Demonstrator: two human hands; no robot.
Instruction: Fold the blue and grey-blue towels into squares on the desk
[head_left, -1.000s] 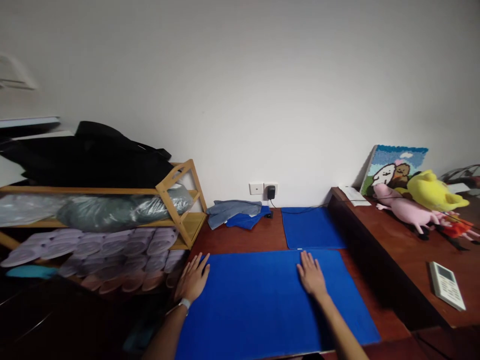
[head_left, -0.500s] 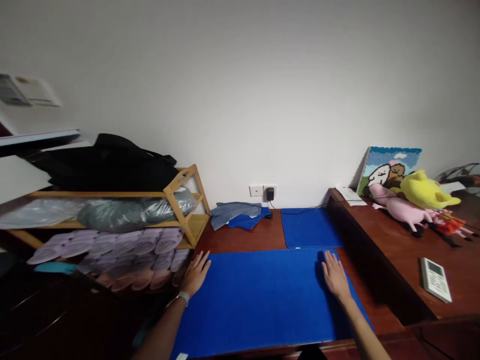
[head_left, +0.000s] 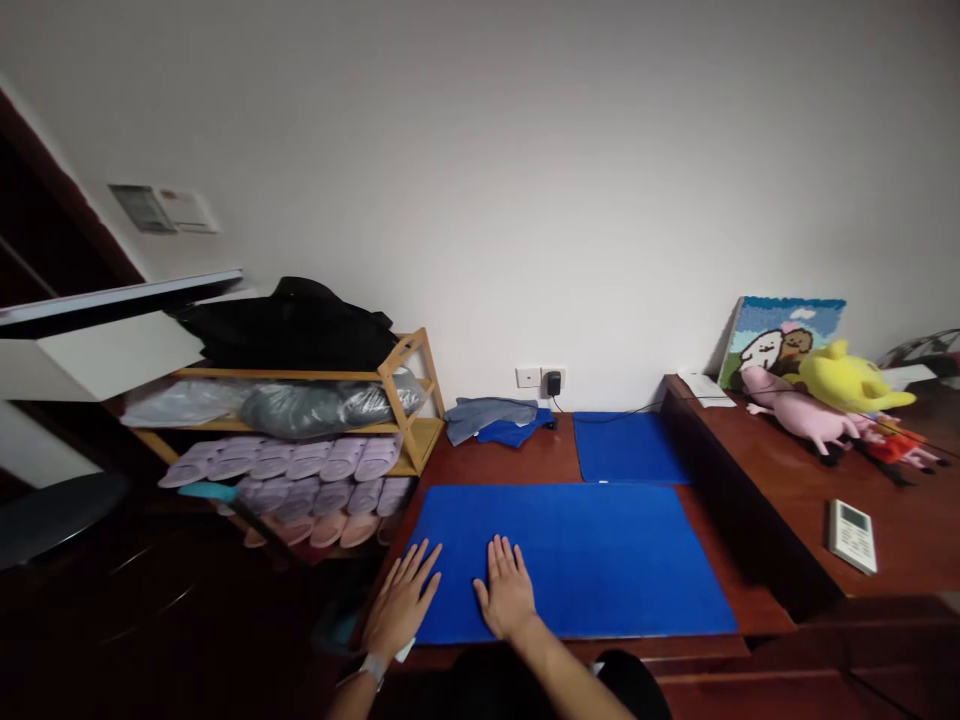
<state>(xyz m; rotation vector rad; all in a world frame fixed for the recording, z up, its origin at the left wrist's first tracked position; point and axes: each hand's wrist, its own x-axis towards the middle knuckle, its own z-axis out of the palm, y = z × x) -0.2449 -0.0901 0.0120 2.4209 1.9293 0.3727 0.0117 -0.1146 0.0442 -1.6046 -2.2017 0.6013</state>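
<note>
A large blue cloth [head_left: 585, 560] lies flat on the reddish-brown table [head_left: 495, 462]. My left hand [head_left: 403, 600] rests at its left front corner, fingers spread, a watch on the wrist. To the right of it, my right hand [head_left: 507, 590] is laid flat on the cloth near the front edge, fingers stretched out. Neither hand holds anything. Behind the large cloth is a smaller blue cloth [head_left: 628, 447], also flat. A crumpled grey-blue cloth [head_left: 487, 415] and a crumpled blue cloth [head_left: 516, 432] lie together near the wall.
At the left stands a wooden rack [head_left: 420, 445] with slippers [head_left: 307, 458], wrapped bundles and a black bag [head_left: 296, 330]. The raised surface on the right holds plush toys [head_left: 847, 378], a picture [head_left: 784, 335] and a white remote [head_left: 853, 536]. A black plug [head_left: 553, 383] sits in the wall socket.
My right hand has moved left across the large cloth, close to my left hand. My left hand has come toward the front corner. The view has shifted left.
</note>
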